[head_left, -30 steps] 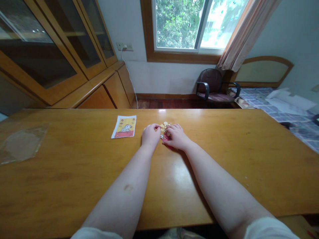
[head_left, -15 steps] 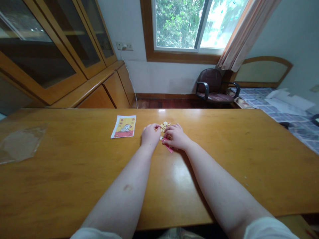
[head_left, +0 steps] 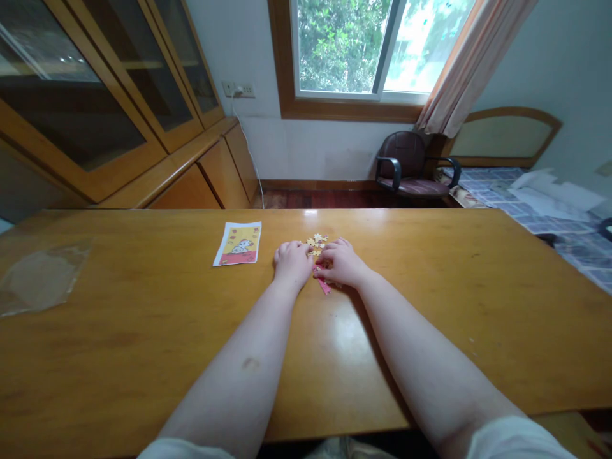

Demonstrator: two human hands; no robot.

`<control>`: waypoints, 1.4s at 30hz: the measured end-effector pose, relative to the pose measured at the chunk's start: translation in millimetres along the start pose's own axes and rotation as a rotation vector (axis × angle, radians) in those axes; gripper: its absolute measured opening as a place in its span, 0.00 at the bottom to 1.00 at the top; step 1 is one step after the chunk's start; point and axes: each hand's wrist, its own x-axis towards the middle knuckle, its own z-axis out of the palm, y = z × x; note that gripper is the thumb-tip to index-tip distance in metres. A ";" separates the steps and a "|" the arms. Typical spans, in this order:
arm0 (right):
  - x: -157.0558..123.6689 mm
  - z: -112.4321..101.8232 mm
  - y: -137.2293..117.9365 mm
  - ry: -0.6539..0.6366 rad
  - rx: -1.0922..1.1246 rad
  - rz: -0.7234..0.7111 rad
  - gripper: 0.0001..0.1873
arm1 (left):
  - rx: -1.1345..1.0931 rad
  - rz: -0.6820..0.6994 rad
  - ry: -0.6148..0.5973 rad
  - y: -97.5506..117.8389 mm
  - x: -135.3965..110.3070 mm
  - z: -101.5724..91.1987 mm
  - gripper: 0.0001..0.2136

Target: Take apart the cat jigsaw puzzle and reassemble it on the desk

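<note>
Hands curved loosely on the worktop (head_left: 421, 268), the left hand (head_left: 292, 264) and right hand (head_left: 342, 263) flanking a small heap of jigsaw pieces (head_left: 316, 245) (neither clearly held a piece, I couldn't tell), with a picture card (head_left: 238, 243) lying just left.

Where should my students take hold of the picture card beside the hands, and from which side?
Pinch the picture card at a near corner, coming from the left, away from the left hand. It looks thin and lies flat on the wooden table, so lifting that corner first should probably give the fingers an edge to grip.
</note>
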 end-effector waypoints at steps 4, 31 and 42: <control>1.8 3.2 0.6 0.004 0.018 0.003 0.16 | -0.006 0.008 0.000 0.6 0.7 -0.2 0.09; 6.7 5.8 9.6 0.548 0.578 0.335 0.08 | -0.530 0.264 0.037 2.0 0.1 1.4 0.15; 9.6 11.8 8.7 0.501 0.977 0.361 0.17 | -0.750 0.051 0.022 4.7 3.9 3.8 0.07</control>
